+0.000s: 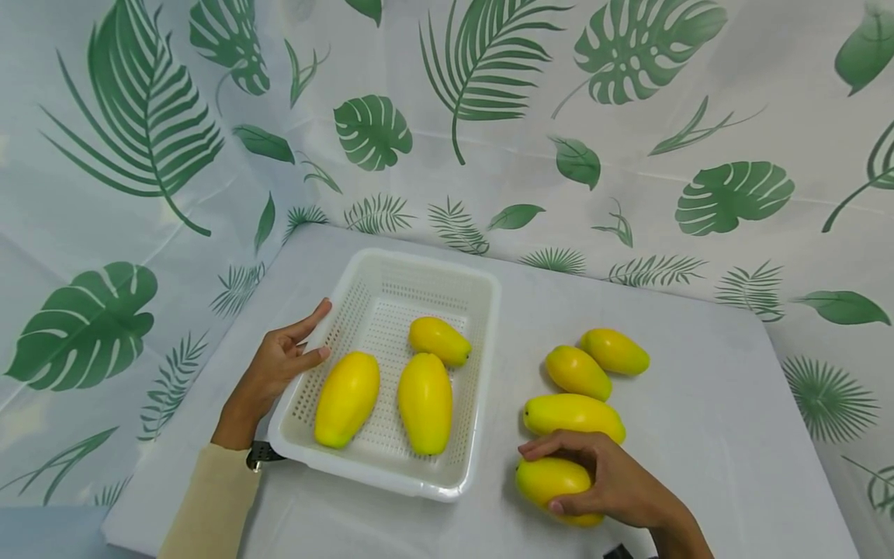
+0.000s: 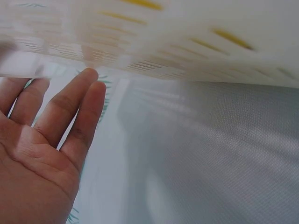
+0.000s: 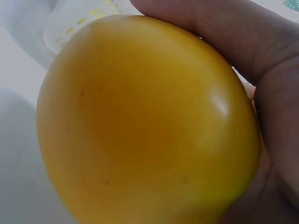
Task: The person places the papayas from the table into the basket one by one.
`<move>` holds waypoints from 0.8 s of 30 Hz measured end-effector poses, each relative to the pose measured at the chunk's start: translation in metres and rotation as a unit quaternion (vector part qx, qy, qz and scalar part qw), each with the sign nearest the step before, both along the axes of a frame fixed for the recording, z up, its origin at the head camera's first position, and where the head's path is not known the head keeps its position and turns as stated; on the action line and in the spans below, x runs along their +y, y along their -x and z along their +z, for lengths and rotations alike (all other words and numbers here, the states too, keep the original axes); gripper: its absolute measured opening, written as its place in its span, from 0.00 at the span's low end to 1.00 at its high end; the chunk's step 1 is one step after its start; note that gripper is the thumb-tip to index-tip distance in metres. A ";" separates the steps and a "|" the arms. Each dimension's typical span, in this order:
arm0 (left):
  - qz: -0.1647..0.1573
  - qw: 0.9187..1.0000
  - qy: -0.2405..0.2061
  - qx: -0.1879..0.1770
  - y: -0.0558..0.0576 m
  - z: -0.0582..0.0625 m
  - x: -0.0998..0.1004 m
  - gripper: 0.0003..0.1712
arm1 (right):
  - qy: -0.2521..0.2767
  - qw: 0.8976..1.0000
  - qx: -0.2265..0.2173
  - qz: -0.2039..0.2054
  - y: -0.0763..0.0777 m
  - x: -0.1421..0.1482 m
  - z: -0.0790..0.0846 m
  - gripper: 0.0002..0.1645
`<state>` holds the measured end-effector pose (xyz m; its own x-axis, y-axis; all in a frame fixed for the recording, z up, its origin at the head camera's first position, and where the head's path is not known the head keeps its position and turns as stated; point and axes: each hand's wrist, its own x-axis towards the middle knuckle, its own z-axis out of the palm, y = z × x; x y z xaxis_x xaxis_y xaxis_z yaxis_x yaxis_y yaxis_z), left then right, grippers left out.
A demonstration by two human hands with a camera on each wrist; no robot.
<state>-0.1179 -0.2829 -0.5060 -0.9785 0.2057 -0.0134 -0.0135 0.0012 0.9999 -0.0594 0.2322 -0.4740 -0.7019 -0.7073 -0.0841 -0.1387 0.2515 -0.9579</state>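
My right hand [image 1: 608, 477] curls round a yellow papaya [image 1: 552, 481] with greenish ends, thumb on the near side and fingers over the far side. That papaya [image 3: 145, 121] fills most of the right wrist view. At the left side of a white perforated plastic basket [image 1: 482, 373] is my left hand [image 1: 279, 361], its thumb near the rim. In the left wrist view the left fingers [image 2: 65, 107] are nearly straight and reach up to the basket wall. Inside the basket lie three papayas: one at left [image 1: 347, 400], one in the middle [image 1: 425, 404] and a smaller one [image 1: 440, 340] behind.
Right of the basket, three more papayas lie in a loose line: one [image 1: 574, 415] just beyond my right hand, another [image 1: 578, 373] behind it, and the farthest [image 1: 615, 351]. A white cloth [image 1: 712, 435] covers the table. Leaf-printed curtains [image 1: 503, 155] hang behind and at left.
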 end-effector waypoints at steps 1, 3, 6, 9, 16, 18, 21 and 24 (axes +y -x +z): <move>0.000 1.000 -0.001 0.000 0.000 0.000 0.000 0.45 | -0.001 1.000 -0.001 -0.001 0.001 0.000 0.001 0.29; 0.000 1.000 -0.003 0.000 0.000 0.000 0.000 0.45 | -0.001 1.000 0.003 0.000 0.002 0.000 0.002 0.29; 0.000 1.000 -0.004 0.003 0.001 0.000 0.000 0.45 | 0.000 1.000 0.018 0.004 0.004 -0.001 0.002 0.29; 0.000 1.000 -0.003 0.004 0.001 0.000 0.000 0.45 | -0.002 1.000 0.026 0.009 0.008 -0.003 0.005 0.29; -0.002 1.000 -0.005 0.002 0.001 -0.001 0.000 0.45 | -0.006 0.999 0.027 0.024 0.022 -0.010 0.015 0.30; -0.002 1.000 -0.005 0.000 0.000 -0.001 0.000 0.45 | -0.005 0.999 0.033 0.028 0.025 -0.013 0.019 0.31; 0.000 1.000 -0.006 -0.004 0.000 -0.001 0.000 0.45 | -0.006 0.998 0.051 0.034 0.030 -0.018 0.023 0.32; 0.001 1.000 -0.007 -0.001 0.001 -0.001 0.000 0.45 | -0.014 0.997 0.060 0.039 0.033 -0.025 0.027 0.32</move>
